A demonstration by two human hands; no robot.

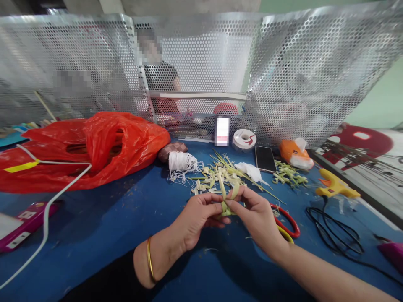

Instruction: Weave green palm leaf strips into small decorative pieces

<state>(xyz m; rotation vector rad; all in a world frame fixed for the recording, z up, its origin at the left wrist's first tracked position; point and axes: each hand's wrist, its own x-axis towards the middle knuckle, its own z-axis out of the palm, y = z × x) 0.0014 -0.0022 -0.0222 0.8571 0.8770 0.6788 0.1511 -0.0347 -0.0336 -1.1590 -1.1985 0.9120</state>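
Observation:
Between my two hands is a small piece of folded pale green leaf strips (226, 208), with two strip ends sticking up. My left hand (197, 214) pinches it from the left, a gold bangle on the wrist. Fingers of my right hand (256, 214) are closed on the strips at the right side. Just beyond lies a pile of cut leaf strips and scraps (217, 172). Scissors with red and yellow handles (292, 228) lie partly hidden behind my right forearm. A spool of white string (181, 165) stands left of the pile, its loose thread trailing.
A red plastic bag (132, 130) fills the left, with a white cord (52, 201) and purple power strip (28, 222). At right are a yellow glue gun (338, 186), a black phone (265, 159), a tape roll (244, 139) and tissues (296, 154). A person (160, 79) is behind the perforated screen.

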